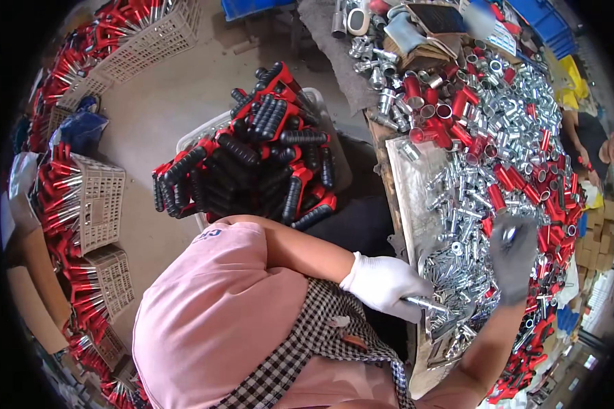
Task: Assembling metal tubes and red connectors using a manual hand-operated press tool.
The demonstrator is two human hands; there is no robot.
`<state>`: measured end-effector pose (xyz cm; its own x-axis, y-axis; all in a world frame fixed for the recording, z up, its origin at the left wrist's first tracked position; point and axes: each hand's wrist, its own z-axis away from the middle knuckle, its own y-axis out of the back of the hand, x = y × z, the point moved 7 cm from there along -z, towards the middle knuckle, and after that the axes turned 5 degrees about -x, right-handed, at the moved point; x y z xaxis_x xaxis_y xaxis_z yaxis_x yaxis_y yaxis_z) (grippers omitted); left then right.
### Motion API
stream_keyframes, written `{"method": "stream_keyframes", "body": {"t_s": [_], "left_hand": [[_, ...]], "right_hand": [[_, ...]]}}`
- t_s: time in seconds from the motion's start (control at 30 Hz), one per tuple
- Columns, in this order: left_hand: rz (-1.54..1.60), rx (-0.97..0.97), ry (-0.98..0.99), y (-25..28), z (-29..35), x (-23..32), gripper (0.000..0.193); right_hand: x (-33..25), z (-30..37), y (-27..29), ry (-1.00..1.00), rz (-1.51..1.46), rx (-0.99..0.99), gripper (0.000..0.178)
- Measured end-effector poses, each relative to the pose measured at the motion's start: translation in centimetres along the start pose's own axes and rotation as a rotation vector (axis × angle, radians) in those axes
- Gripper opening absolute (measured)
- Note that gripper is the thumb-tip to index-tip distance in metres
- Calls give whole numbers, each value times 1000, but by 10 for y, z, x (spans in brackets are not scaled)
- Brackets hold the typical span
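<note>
My left hand (389,283), in a white glove, is closed around a shiny metal pin (426,304) that juts out to the right over the bench's near edge. A grey-looking glove covers my right hand (515,255), which is raised over the heap of parts and smeared by motion. A small bright metal glint shows at that glove, but I cannot tell whether it is held. Beneath and between the hands lie many loose silver bolts and pins (454,273). Red and silver tube sleeves (450,109) are piled farther back.
A pale bin (344,163) heaped with red-and-black handles (273,119) stands left of the bench. Plastic crates (102,204) of red-handled metal parts line the far left. A cloth and box (416,41) sit at the bench's back. Another person (593,143) is at the right.
</note>
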<state>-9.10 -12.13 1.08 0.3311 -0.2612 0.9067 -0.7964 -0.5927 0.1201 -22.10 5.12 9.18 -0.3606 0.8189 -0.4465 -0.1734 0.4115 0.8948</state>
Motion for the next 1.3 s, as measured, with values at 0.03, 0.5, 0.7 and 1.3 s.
{"method": "stream_keyframes", "body": {"t_s": [0.03, 0.5, 0.7, 1.3], "left_hand": [[4, -1, 1, 1, 3, -1, 34], [-118, -49, 140, -35, 14, -12, 35], [-163, -22, 159, -47, 25, -6, 33], [-220, 37, 80, -73, 47, 13, 34]], "right_hand": [[-30, 23, -7, 90, 44, -105, 32], [-109, 141, -51, 129, 88, -242, 66], [-75, 180, -37, 207, 73, -14, 37], [-82, 219, -27, 65, 101, 47, 60]]}}
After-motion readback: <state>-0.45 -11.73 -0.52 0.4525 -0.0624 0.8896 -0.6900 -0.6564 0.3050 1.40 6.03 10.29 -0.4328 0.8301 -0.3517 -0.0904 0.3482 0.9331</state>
